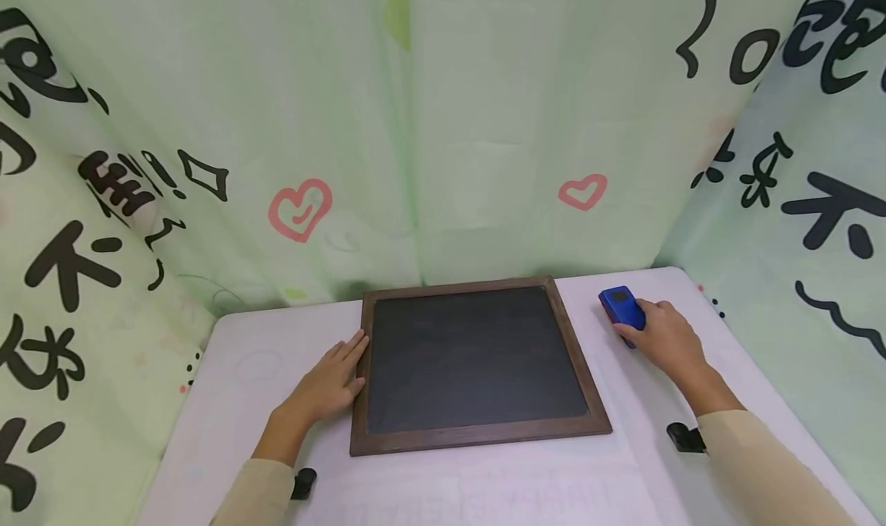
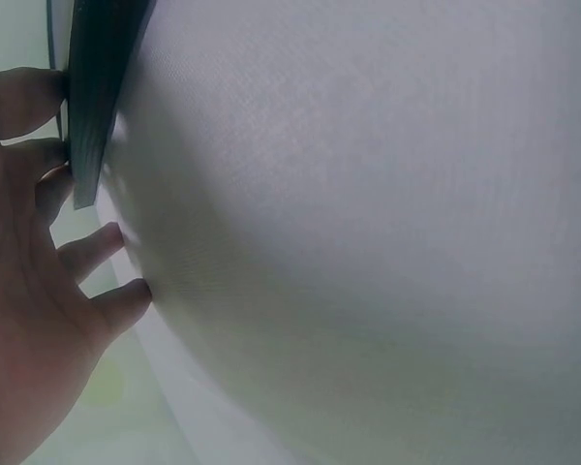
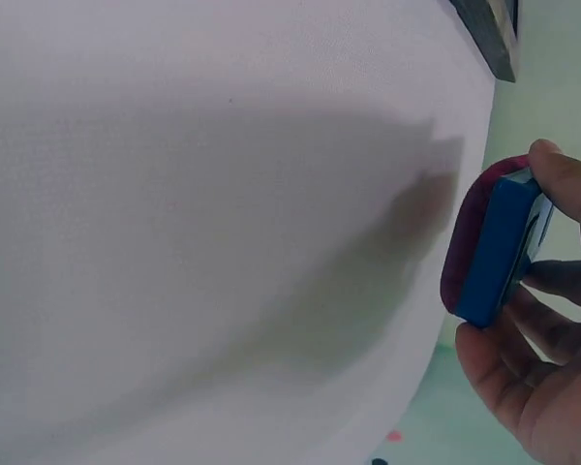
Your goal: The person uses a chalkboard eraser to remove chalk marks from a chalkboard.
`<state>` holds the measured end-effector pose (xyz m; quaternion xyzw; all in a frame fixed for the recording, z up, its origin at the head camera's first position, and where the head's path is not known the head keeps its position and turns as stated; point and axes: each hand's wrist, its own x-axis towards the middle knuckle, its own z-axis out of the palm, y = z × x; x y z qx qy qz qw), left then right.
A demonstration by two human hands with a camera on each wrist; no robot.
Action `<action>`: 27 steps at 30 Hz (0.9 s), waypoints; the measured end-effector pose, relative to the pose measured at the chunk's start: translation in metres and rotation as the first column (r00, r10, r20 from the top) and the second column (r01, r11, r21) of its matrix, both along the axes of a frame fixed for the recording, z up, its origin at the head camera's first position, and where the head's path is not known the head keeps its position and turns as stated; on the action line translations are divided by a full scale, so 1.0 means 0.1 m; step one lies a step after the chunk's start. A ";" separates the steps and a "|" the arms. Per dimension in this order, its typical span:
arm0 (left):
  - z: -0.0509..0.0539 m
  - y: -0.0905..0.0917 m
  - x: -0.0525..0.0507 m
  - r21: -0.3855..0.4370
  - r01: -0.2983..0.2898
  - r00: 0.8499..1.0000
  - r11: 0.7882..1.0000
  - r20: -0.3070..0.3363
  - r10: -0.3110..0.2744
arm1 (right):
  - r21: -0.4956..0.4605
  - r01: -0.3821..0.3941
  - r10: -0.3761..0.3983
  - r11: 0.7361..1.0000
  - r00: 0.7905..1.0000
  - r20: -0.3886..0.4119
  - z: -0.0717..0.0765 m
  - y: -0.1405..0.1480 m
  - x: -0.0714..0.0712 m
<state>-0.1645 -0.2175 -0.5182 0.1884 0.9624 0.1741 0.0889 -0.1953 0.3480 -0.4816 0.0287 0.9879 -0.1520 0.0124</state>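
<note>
A chalkboard (image 1: pixel 477 357) in a brown wooden frame lies on the white table, its dark surface bare of marks. At its left edge my left hand (image 1: pixel 331 380) touches the frame with fairly straight fingers; the left wrist view shows fingertips against the frame's edge (image 2: pixel 102 97). To the right of the board, my right hand (image 1: pixel 667 337) grips a blue board eraser (image 1: pixel 623 307) between thumb and fingers. In the right wrist view the eraser (image 3: pixel 501 247) is held above the tabletop, its dark red pad turned toward the table.
The white table (image 1: pixel 277 349) has rounded far corners. Pale green curtains (image 1: pixel 484 126) with black writing and pink hearts hang behind it and on both sides. Black straps or mounts (image 1: pixel 685 437) sit at both wrists.
</note>
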 end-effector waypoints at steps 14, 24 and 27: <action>-0.04 0.02 -0.01 0.002 0.002 1.000 1.000 -0.022 -0.002 | 0.018 0.070 -0.071 0.997 0.993 0.093 -0.17 0.04 0.00; -0.03 0.04 -0.01 0.026 -0.043 0.998 0.999 -0.046 0.045 | 0.030 0.073 -0.075 0.997 0.995 0.067 -0.15 0.00 0.04; 0.01 0.02 -0.03 0.040 -0.079 0.994 0.996 -0.075 0.082 | 0.026 0.041 -0.040 0.999 0.999 -0.034 -0.08 -0.07 0.05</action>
